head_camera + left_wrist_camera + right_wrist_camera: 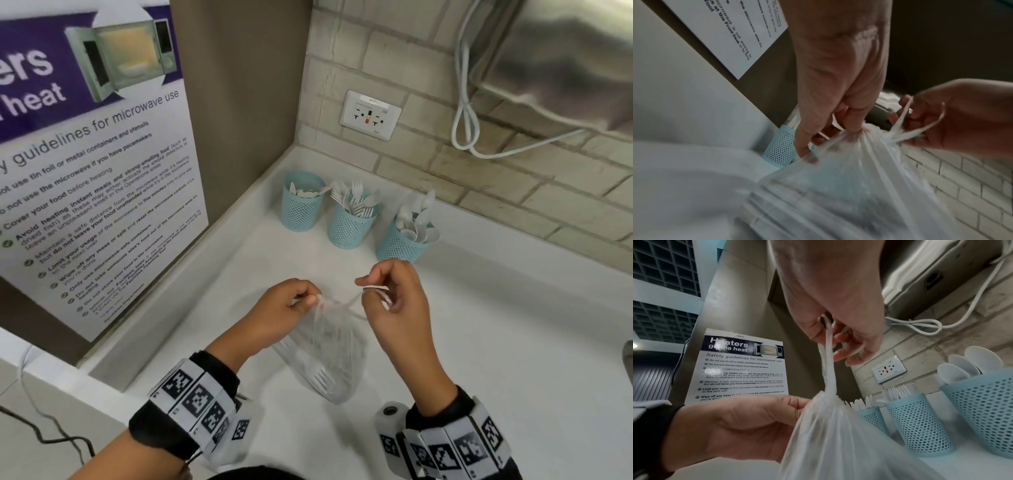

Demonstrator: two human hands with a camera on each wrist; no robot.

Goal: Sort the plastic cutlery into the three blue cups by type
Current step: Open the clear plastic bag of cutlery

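Left hand (287, 308) pinches bag (329, 356) neck; right hand (394, 291) pinches its tie strip. Risk: a sharp tug tears the film, spilling forks across the bench (496, 342).

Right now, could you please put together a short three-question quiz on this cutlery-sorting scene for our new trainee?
1. True or false: the clear plastic bag of cutlery is already open and empty.
2. Multiple choice: the middle blue cup holds (A) knives, (B) forks, (C) spoons.
3. Fill in: the left hand pinches the bag's gathered neck while the right hand pulls on its ____.

Key
1. False: its neck is gathered shut, and forks show through the plastic.
2. B: the left blue cup has knives, the right blue cup has spoons.
3. The white tie strip at the knot.
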